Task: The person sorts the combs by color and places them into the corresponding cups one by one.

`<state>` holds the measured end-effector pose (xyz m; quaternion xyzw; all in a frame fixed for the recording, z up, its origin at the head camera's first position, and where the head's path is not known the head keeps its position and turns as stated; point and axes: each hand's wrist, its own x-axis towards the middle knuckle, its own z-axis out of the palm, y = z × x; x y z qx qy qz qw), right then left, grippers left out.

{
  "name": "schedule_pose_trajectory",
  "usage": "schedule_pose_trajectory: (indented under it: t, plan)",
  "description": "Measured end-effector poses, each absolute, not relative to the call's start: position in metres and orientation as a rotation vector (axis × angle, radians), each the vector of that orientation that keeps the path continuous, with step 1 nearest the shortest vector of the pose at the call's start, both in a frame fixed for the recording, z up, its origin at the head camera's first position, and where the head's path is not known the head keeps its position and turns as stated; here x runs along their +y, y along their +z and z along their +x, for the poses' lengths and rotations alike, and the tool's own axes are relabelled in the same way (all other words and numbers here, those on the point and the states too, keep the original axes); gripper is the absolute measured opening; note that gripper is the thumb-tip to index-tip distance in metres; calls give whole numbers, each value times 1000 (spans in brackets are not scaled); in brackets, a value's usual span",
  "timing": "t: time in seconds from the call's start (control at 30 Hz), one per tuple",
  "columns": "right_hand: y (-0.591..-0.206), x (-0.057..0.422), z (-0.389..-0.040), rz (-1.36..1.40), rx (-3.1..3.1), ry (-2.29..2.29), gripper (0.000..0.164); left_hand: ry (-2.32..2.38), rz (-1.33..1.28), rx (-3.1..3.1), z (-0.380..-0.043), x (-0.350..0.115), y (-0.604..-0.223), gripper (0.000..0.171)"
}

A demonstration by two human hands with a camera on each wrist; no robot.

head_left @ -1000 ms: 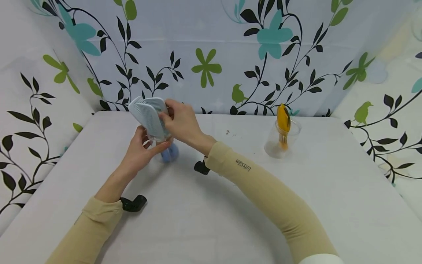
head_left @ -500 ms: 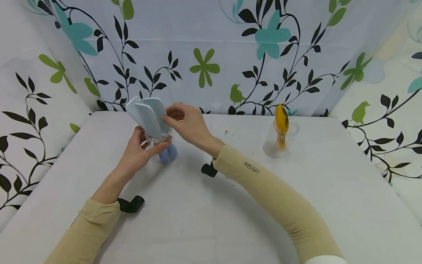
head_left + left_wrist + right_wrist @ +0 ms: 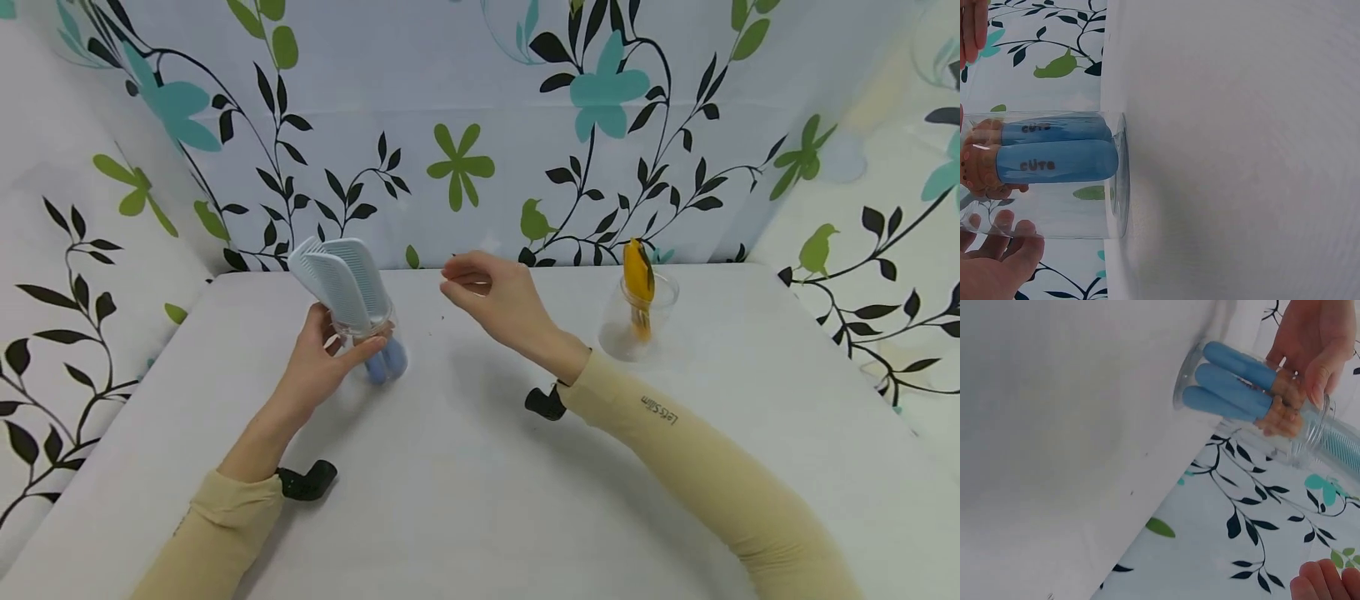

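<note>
My left hand point(image 3: 318, 362) grips a clear jar point(image 3: 1066, 219) near its mouth at the left back of the table. Three light blue combs point(image 3: 337, 279) stand in it, toothed ends up and fanned above the rim. Their blue handles point(image 3: 1229, 387) point down inside, with brown figures above them; lettering shows on two handles in the left wrist view. My right hand point(image 3: 502, 304) hovers right of the jar, apart from it, fingers loosely bent with nothing held. Only its fingertips point(image 3: 1319, 581) show in the right wrist view.
At the right back stands another clear container point(image 3: 615, 333) with a side handle, holding yellow items point(image 3: 639, 279). A leaf-patterned curtain point(image 3: 405, 75) rises behind the white table point(image 3: 465, 500). Black wrist devices point(image 3: 307, 481) hang under both forearms.
My right hand has let go of the combs and moved right, away from the jar. My left hand keeps its grip, and the combs stay in the jar.
</note>
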<state>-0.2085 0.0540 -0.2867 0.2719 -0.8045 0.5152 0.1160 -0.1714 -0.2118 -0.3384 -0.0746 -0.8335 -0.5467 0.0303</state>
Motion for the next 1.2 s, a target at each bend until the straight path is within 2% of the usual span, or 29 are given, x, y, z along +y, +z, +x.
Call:
schedule_pose_trajectory:
  t: [0.33,0.7,1.2]
  plan:
    - [-306,100,-195,747,-2414,1340,26,-1729,-193,-2537,-164,-209,-359,85]
    - [-315,135,-181,715,-2302,1257,31,-1686,-244,-2549,-172,-218,-336,85]
    - [-322,199,-152,676,-2276,988,37,-1653,-279,-2576,-174,-215,-328,88]
